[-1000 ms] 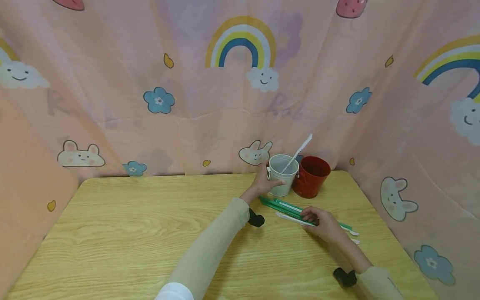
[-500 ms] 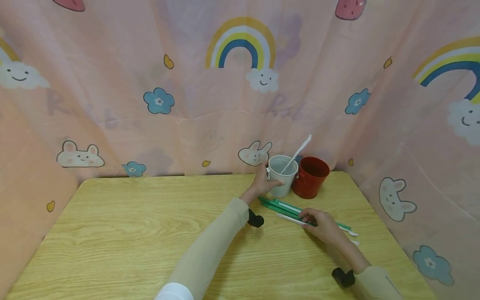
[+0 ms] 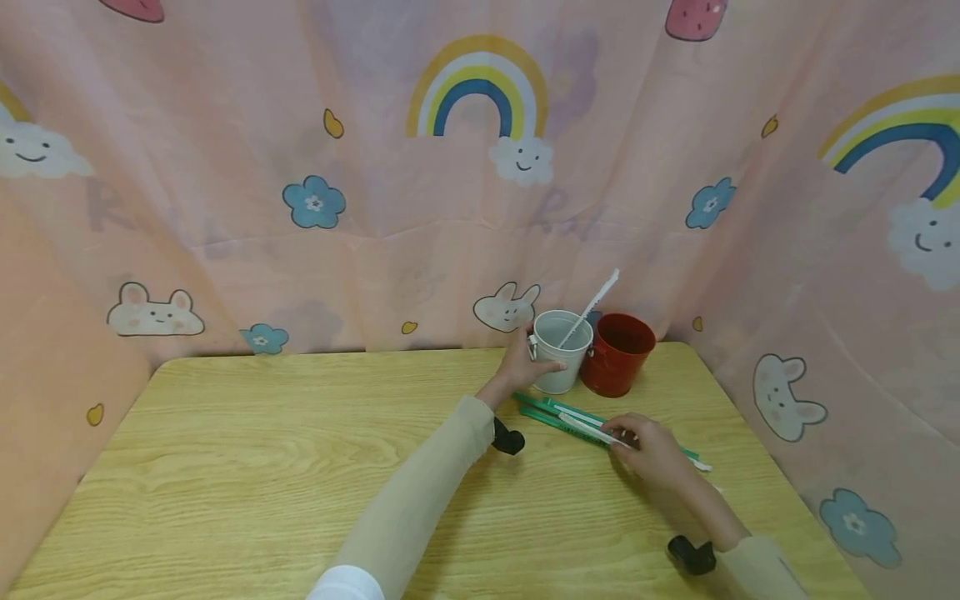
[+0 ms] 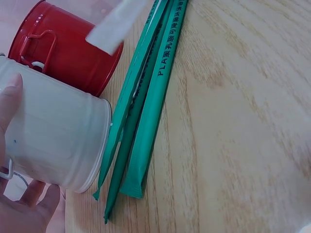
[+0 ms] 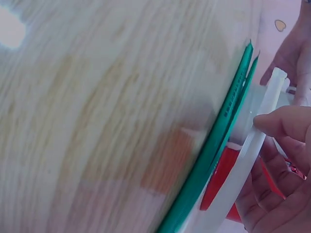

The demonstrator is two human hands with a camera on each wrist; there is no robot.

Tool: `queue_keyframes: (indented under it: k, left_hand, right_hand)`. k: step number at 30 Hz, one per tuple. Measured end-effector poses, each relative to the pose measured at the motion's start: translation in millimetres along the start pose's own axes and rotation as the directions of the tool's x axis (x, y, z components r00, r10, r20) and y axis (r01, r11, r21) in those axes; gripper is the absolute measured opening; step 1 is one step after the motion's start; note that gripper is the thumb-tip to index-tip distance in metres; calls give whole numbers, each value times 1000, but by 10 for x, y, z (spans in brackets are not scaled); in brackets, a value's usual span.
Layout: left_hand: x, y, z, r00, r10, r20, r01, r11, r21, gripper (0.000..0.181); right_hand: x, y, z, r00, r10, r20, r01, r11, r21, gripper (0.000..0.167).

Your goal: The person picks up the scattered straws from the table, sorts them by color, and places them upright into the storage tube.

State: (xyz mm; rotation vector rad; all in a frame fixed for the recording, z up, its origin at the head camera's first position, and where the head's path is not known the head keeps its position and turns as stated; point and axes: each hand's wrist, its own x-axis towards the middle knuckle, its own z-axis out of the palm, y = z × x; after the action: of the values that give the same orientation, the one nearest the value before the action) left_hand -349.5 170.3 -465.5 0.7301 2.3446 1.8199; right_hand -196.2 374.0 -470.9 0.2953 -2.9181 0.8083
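Observation:
My left hand point(image 3: 519, 364) holds the side of a small white metal bucket point(image 3: 555, 379), thumb across its front. One white paper-wrapped straw point(image 3: 597, 298) leans inside that bucket, its upper end above the rim. With thumb and fingers, my right hand point(image 3: 652, 452) pinches another white wrapped straw point(image 5: 251, 150), raised above the table. Several green-wrapped straws point(image 4: 153, 104) with dark printing lie side by side just in front of the bucket. In the head view, the held straw crosses over them, and my right hand hides part of them.
A red metal bucket point(image 3: 615, 368) stands close against the white one's right side. Both are near the back edge of the wood-grain table point(image 3: 285, 467). A pink patterned curtain point(image 3: 375, 250) hangs behind. A white straw end point(image 3: 701, 465) shows beyond my right hand.
My right hand has picked up the white wrapped straw from in front of the green ones, and it now lies across them in view. My left hand stays on the white bucket.

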Motion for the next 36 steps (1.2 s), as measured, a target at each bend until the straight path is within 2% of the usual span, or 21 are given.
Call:
queue_keyframes:
  k: [6, 10, 11, 16, 25, 36]
  left_hand:
    - [-4, -15, -12, 1000, 13, 2, -13, 999, -45, 76]
    - [2, -24, -13, 1000, -17, 3, 18, 999, -50, 76]
    - [22, -67, 0, 1000, -21, 1, 21, 999, -37, 77]
    - [20, -57, -5, 1000, -3, 4, 4, 999, -33, 77]
    - [2, -26, -32, 1000, 13, 12, -13, 999, -43, 76]
    - [23, -50, -20, 1000, -6, 13, 7, 999, -50, 76]
  right_hand:
    - [-11, 0, -49, 999, 7, -41, -6, 999, 38, 22]
    - [-11, -42, -88, 995, 11, -101, 1, 994, 111, 22]
    - [-9, -59, -101, 993, 7, -122, 9, 992, 128, 21]
    - [13, -156, -182, 981, -9, -196, 38, 989, 145, 21]
    - [81, -243, -305, 972, 10, -235, 23, 990, 139, 20]
    - [166, -391, -469, 963, 4, -268, 30, 992, 124, 27]
